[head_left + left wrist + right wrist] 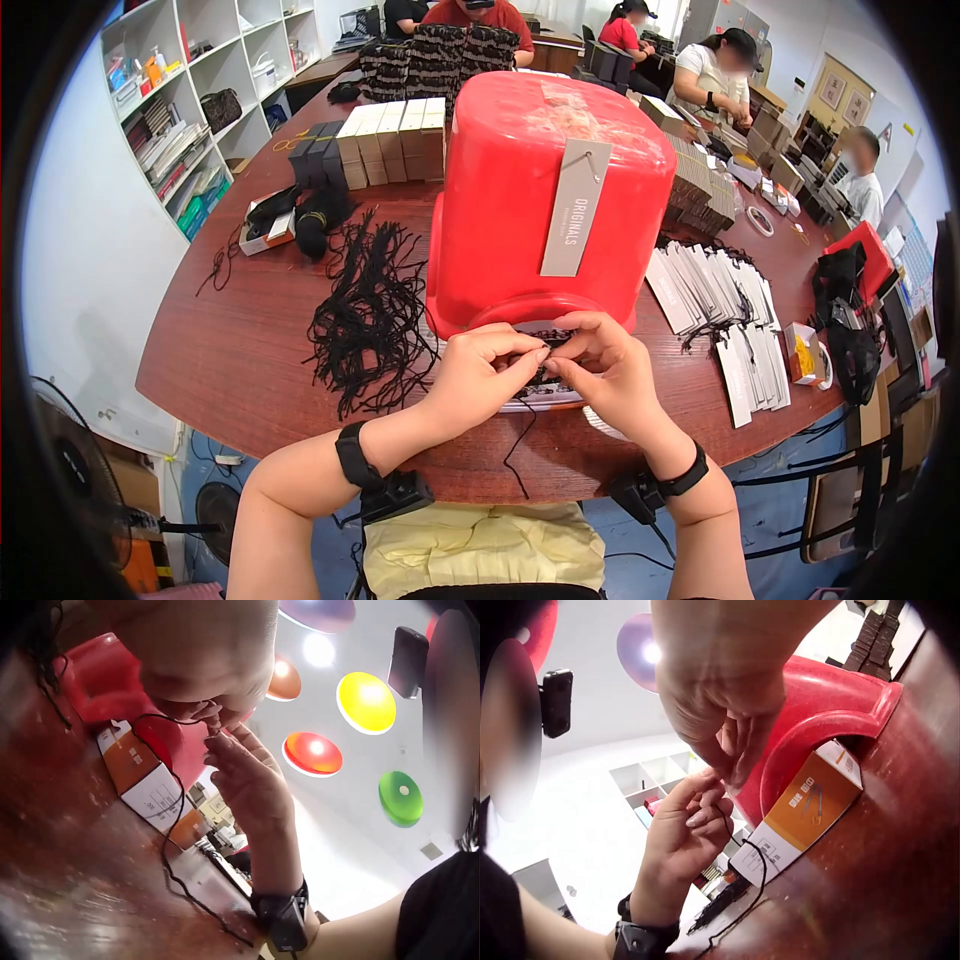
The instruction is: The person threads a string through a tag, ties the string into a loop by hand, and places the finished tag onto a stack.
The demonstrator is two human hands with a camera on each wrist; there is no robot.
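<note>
In front of an upturned red plastic bin [560,300], my two hands meet. My left hand [482,372] pinches a thin black cord [519,450] between thumb and fingertips, and its loose end trails down onto the table. Right beside it, my right hand [612,372] has thumb and forefinger pinched together on the same cord. The left wrist view shows the cord [178,817] hanging in a long curve from the fingertips. Whatever small part lies between the fingertips is hidden by them. A grey tag [577,207] printed ORIGINALS is fixed to the bin.
A tangled pile of black cords [370,310] lies left of the bin. Grey tags with black cords [755,370] are spread to the right. An orange and white box [802,802] sits under the bin's arched opening. Stacked cards [395,145] stand behind; people work farther back.
</note>
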